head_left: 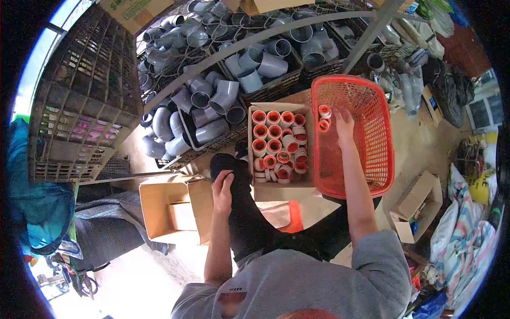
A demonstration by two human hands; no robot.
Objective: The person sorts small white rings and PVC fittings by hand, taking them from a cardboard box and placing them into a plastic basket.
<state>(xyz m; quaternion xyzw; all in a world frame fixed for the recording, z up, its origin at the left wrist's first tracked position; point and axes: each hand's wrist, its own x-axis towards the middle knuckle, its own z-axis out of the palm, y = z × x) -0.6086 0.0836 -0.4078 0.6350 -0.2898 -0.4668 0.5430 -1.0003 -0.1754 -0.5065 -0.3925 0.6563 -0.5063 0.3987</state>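
Note:
My right hand (344, 126) reaches down into the red plastic basket (390, 154), beside a few white pipe fittings with orange insides (324, 125). Its fingers look slightly apart, close to these fittings; whether they touch is hard to make out. My left hand (222, 192) rests by my left knee, fingers curled together, with nothing visible in them. Between my knees and the basket stands a cardboard box (284, 192) holding rows of similar white and orange fittings (274, 131). Most stand upright with their orange openings up; several near the front and right lie tilted or sideways.
Black crates of grey pipe elbows (224, 95) fill the far side, behind a metal bar (244, 42). A tall dark crate (85, 90) stands at left. Open cardboard boxes sit at left (154, 212) and right (417, 207). Striped sacks (459, 234) lie far right.

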